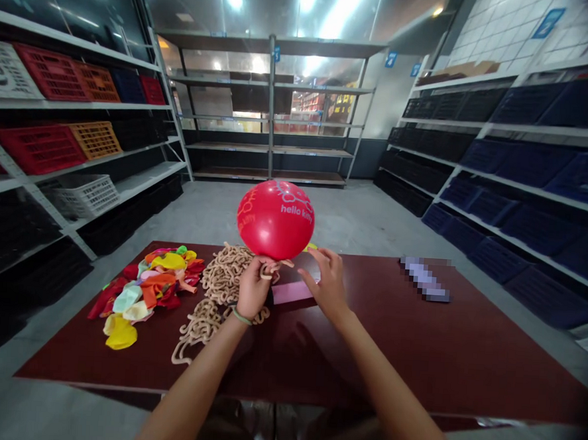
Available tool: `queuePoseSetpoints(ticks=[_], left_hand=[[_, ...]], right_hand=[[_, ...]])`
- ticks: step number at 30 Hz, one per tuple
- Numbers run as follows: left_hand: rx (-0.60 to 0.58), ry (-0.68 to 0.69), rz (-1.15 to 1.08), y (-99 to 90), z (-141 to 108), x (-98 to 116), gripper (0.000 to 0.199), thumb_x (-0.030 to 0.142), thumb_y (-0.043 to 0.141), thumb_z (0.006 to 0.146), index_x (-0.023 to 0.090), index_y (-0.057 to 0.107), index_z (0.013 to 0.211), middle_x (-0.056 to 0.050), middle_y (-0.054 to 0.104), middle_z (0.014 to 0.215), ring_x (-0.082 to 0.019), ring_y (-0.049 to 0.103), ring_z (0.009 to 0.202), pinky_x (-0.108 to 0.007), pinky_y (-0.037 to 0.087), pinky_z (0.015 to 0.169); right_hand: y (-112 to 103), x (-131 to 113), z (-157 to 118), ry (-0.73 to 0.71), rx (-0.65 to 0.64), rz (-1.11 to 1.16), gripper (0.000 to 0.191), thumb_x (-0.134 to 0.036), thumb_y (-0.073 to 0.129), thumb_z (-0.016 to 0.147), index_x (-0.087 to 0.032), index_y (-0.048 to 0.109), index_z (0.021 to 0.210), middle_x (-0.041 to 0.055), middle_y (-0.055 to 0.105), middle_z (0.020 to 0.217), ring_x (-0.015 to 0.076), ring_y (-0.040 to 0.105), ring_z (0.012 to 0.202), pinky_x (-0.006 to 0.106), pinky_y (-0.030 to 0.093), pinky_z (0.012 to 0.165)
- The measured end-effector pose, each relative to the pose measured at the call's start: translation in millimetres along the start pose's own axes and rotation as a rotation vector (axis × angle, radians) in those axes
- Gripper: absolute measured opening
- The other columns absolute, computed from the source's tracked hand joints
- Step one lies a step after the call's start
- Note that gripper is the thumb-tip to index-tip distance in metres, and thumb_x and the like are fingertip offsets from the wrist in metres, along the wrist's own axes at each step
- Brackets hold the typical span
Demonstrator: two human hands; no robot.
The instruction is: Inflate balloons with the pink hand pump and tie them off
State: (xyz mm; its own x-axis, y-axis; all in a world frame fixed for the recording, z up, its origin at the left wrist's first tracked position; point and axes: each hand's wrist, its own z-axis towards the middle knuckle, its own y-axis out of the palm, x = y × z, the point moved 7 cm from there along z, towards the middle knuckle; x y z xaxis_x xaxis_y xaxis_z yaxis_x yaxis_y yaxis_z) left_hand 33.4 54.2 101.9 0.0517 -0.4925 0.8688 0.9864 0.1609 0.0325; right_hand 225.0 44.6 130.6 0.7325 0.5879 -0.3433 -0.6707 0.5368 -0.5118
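An inflated red balloon (275, 220) printed with "hello kitty" stands up above the table. My left hand (254, 287) is closed around its neck at the bottom, and a short piece of beige cord (265, 272) shows at the fingers. To the right, my right hand (328, 285) has its fingers spread and bent, holding nothing, a little apart from the balloon. Beneath and between the hands lies a pink, long object (294, 292) with a dark end, partly hidden. A heap of beige cords (225, 274) lies just left of my left hand.
A pile of uninflated balloons (158, 281) in many colours lies on the left of the brown table (365, 357). A blurred, pixelated item (426, 279) lies at the right. Shelves with crates (44, 145) line both sides; a metal rack (271, 112) stands behind.
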Motion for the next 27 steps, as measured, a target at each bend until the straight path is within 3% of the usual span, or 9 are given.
queuePoseSetpoints(ticks=[4,8,13,16,20,24,27], left_hand=[[-0.038,-0.005,-0.05,12.8,18.4,-23.6,0.012,0.03,0.06,0.088,0.019,0.058,0.088,-0.001,0.064,0.077,-0.013,0.06,0.067,-0.025,0.049,0.064],[-0.088,0.009,0.022,28.5,51.8,-41.0,0.014,0.029,0.06,0.089,0.017,0.062,0.096,-0.006,0.068,0.09,-0.015,0.065,0.08,-0.029,0.052,0.077],[-0.233,-0.131,0.05,34.9,72.5,-62.6,0.058,0.026,0.072,0.079,0.02,0.054,0.134,-0.016,0.061,0.13,-0.022,0.069,0.099,-0.037,0.054,0.087],[-0.226,-0.131,0.124,16.3,66.3,-65.3,0.045,0.025,0.069,0.082,0.019,0.062,0.126,-0.015,0.065,0.125,-0.023,0.069,0.104,-0.039,0.054,0.09],[-0.186,-0.123,0.177,-18.7,46.5,-55.9,0.026,0.028,0.063,0.087,0.019,0.069,0.111,-0.009,0.075,0.095,-0.02,0.072,0.086,-0.034,0.058,0.077],[-0.131,-0.218,0.191,-61.0,21.5,-47.9,0.023,0.032,0.06,0.088,0.017,0.07,0.103,-0.007,0.074,0.084,-0.018,0.071,0.071,-0.029,0.057,0.062],[-0.053,-0.267,0.211,-101.0,3.0,-45.2,0.024,0.033,0.059,0.088,0.017,0.07,0.102,-0.006,0.073,0.083,-0.016,0.07,0.068,-0.028,0.056,0.061]], right_hand=[[16.2,24.8,0.8,0.088,0.015,0.113,0.044,-0.034,0.055,0.091,-0.03,0.05,0.135,0.0126,0.049,0.123,0.0279,0.051,0.119,0.054,0.047,0.099],[31.3,41.1,26.9,0.113,-0.004,0.172,0.045,-0.029,0.051,0.092,-0.028,0.05,0.137,0.0131,0.051,0.126,0.0264,0.051,0.121,0.053,0.045,0.103],[44.2,54.5,49.3,0.124,-0.119,0.19,0.047,-0.022,0.043,0.091,-0.024,0.05,0.138,0.0128,0.05,0.135,0.0238,0.046,0.13,0.049,0.039,0.11],[43.3,53.3,40.8,0.131,-0.126,0.201,0.042,-0.023,0.043,0.092,-0.024,0.055,0.132,0.0115,0.055,0.13,0.0225,0.052,0.124,0.047,0.042,0.107],[50.1,43.9,19.6,0.136,-0.167,0.228,0.035,-0.026,0.045,0.093,-0.023,0.062,0.123,0.0106,0.062,0.121,0.0238,0.057,0.116,0.048,0.045,0.103],[70.4,25.0,1.2,0.104,-0.229,0.271,0.029,-0.029,0.046,0.094,-0.024,0.066,0.115,0.0095,0.066,0.114,0.0243,0.06,0.109,0.047,0.048,0.098],[92.5,-2.0,-9.7,0.058,-0.28,0.33,0.027,-0.029,0.046,0.095,-0.023,0.068,0.109,0.0085,0.067,0.107,0.0233,0.061,0.103,0.045,0.049,0.094]])
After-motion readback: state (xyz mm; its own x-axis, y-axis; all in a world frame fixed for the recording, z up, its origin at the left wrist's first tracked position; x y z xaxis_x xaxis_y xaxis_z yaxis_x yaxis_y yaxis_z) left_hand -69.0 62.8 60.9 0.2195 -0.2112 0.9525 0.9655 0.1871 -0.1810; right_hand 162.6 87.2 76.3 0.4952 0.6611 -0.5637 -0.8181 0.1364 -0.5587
